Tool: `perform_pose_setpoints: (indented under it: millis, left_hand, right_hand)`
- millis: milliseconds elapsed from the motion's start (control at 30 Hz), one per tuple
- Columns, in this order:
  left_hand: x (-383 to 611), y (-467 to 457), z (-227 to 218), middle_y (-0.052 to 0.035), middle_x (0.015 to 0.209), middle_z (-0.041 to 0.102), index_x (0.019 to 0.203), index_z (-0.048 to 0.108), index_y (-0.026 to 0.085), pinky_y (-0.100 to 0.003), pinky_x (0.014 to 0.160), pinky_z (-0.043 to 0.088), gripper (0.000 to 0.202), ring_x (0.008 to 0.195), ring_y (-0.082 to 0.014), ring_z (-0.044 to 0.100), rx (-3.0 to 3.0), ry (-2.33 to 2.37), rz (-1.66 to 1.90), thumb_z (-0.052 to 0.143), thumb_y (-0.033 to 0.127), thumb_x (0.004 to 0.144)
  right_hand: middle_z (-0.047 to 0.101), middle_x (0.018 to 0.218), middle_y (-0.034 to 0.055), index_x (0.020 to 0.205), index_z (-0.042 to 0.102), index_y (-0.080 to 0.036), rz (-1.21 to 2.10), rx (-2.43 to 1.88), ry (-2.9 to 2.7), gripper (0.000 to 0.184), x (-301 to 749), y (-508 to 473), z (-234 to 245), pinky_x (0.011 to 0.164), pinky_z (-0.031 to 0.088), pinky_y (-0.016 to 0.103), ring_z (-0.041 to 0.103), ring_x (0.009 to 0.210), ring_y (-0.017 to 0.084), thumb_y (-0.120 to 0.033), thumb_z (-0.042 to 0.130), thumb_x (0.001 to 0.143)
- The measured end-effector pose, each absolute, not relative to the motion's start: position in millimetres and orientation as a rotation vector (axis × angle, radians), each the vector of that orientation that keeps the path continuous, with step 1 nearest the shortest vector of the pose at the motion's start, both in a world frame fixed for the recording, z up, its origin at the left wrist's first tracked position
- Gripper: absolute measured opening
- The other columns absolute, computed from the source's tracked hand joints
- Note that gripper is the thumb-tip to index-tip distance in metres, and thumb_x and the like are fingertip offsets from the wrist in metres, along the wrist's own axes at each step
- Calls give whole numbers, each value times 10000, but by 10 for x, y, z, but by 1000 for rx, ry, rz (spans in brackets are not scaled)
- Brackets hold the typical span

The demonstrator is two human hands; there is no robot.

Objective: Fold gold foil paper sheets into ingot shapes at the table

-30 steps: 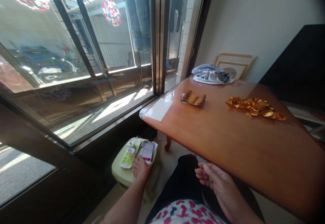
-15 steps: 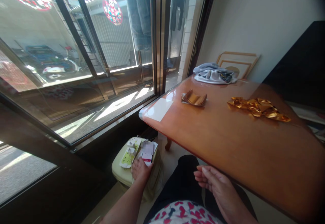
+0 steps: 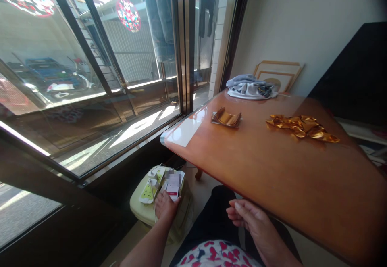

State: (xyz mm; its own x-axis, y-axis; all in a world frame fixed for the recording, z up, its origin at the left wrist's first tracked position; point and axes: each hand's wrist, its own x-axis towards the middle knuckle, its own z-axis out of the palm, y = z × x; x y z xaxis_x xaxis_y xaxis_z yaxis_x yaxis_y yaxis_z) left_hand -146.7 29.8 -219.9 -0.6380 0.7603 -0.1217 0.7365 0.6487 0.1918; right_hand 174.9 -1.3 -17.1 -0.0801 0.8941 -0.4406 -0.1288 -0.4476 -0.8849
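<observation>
My left hand (image 3: 166,206) rests at the lower edge of a white-and-red packet (image 3: 173,191), part of it blurred, on a pale yellow plastic lid (image 3: 141,212). A white power strip with green panels (image 3: 148,192) lies beside the packet, its thin cable passing my left hand. My right hand (image 3: 248,218) hangs over my dark trousers under the table's edge, fingers loosely curled and holding nothing. A crumpled gold foil sheet (image 3: 302,126) and a folded copper-coloured foil piece (image 3: 226,117) lie on the table, out of reach of both hands.
A glossy orange-brown wooden table (image 3: 272,166) runs along my right, with a white sheet at its corner and grey cloth (image 3: 250,88) at its far end. Picture frames (image 3: 278,73) lean behind it. A glass sliding door (image 3: 90,97) stands to my left.
The view has shifted slightly, with the table corner sitting further left. My right hand has moved a little to the left. My left hand stays on the packet.
</observation>
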Motion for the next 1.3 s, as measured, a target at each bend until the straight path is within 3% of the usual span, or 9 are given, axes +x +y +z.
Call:
perform_pose_setpoints:
  millis: [233,367,533,633,833,1000,1300]
  left_hand:
    - [-1462,289,-2241,-213,1307,523,1377,476,102,-460,1009,372,884,1195,-397,496,1252,2694,197,578,725,759]
    - [-1444,242,-2233,-237,1398,473,1474,368,80,-468,1052,334,960,1252,-399,457,1290,2716,229,533,737,795]
    - [-1327,137,-2209,-195,1431,484,1485,393,153,-495,1042,331,736,1288,-384,431,1542,2644,347,547,548,884]
    - [-1157,111,-2156,-183,1304,572,1379,521,157,-496,990,362,533,1188,-362,493,1869,2404,532,552,398,904]
    - [-709,255,-1820,-85,1042,635,1065,664,229,-382,881,418,216,989,-255,566,2169,2056,681,536,344,936]
    - [-441,385,-1430,-77,901,614,852,638,208,-358,782,413,191,868,-225,553,2320,1864,816,515,314,953]
    - [-246,353,-746,-53,770,551,755,553,211,-359,741,414,163,764,-201,513,2528,1526,1159,547,222,917]
  right_hand:
    - [769,945,101,990,746,-191,1654,-1393,-916,505,1791,-31,-147,811,520,372,697,917,266,-639,746,756]
    - [766,958,99,1014,734,-190,1663,-1391,-967,506,1823,-46,-155,824,509,376,687,926,263,-640,722,782]
    - [761,980,104,1030,727,-190,1681,-1366,-1005,499,1841,-76,-178,843,503,395,680,945,270,-638,693,812]
    - [759,1003,109,1053,724,-190,1671,-1358,-1037,505,1855,-92,-175,864,500,412,678,976,281,-641,670,831]
    - [759,1017,113,1066,724,-193,1634,-1359,-1097,516,1910,-112,-144,864,506,408,681,981,282,-651,650,841]
    - [765,975,111,1043,730,-193,1526,-1343,-1147,505,1898,-154,-20,838,518,393,687,935,275,-647,662,833]
    - [731,856,47,962,696,-214,985,-1313,-1052,391,2239,-104,386,781,514,307,655,819,206,-592,632,887]
